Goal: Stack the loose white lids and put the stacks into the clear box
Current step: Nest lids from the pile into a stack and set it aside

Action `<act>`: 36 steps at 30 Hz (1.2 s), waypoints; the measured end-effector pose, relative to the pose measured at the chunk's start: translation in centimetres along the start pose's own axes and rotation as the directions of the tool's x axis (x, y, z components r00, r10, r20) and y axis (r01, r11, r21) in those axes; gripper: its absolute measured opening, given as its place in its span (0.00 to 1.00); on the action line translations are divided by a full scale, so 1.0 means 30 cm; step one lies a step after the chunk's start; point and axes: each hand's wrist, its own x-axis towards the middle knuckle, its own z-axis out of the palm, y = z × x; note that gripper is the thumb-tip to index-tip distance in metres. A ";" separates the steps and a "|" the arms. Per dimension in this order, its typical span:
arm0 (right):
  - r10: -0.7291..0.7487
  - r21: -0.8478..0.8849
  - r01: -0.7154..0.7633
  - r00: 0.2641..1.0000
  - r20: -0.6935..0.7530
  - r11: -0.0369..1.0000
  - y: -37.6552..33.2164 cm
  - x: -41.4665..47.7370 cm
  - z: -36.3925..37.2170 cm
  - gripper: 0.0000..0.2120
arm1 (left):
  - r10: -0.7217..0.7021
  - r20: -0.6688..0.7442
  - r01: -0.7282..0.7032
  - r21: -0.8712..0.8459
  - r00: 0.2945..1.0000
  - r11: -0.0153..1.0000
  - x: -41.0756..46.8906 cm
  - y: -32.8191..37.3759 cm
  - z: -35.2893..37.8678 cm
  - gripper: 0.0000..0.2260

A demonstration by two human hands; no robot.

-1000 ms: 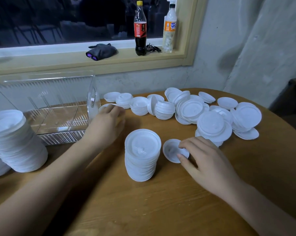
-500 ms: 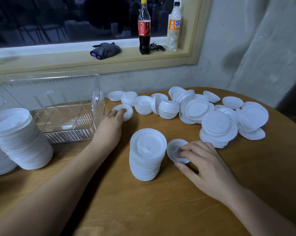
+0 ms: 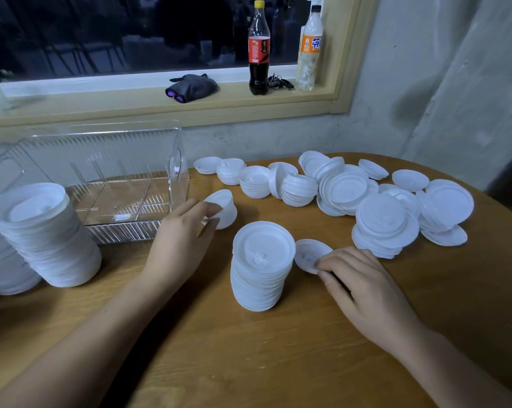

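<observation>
Two lids in my grip: my left hand [image 3: 187,231] pinches a tilted lid [image 3: 223,206] between thumb and fingertips just beside the clear box [image 3: 178,178]. My right hand [image 3: 363,287] has its curled fingers pinching the edge of a flat lid [image 3: 307,254] just beside the middle stack [image 3: 262,269].

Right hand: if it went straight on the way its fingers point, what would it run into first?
The loose lid at its fingertips; the right hand touches that lid's near edge. Just beyond it stands the tall lid stack, likely next, though the gap between them is hard to judge.
</observation>
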 end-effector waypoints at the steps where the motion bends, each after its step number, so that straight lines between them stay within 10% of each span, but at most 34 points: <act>1: 0.022 0.018 -0.021 1.000 -0.019 1.000 -0.004 0.002 -0.007 0.06 | -0.014 -0.027 0.014 -0.025 1.000 1.000 0.000 0.017 -0.019 0.07; 17: -0.069 0.070 0.103 0.923 -0.379 0.992 -0.191 0.140 -0.177 0.07 | 0.394 0.084 -0.376 -0.176 0.915 0.910 -0.054 0.261 -0.250 0.09; 36: -0.295 -0.048 0.293 0.955 -0.040 0.955 -0.276 0.186 -0.188 0.07 | 0.424 0.253 -0.360 -0.261 0.870 0.896 -0.108 0.248 -0.242 0.02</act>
